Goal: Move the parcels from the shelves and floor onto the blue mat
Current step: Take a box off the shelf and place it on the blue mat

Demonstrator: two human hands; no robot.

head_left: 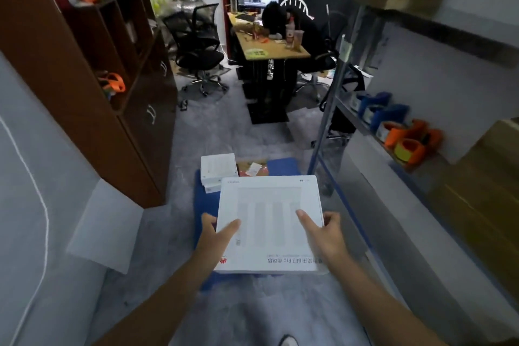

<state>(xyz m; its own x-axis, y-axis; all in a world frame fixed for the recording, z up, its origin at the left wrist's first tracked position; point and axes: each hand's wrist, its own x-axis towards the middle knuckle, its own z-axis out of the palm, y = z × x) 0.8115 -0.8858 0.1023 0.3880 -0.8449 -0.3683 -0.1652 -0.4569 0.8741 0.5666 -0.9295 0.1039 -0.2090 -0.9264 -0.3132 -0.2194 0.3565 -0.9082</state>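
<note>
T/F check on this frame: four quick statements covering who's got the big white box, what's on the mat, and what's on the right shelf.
1. The left hand and right hand both hold the large white box. True.
2. The blue mat has nothing on it. False: small white boxes are stacked at its far left corner.
3. The rolls on the metal shelf are all green. False: they are blue and orange.
4. A red logo is printed at the large white box's near left corner. True.
</note>
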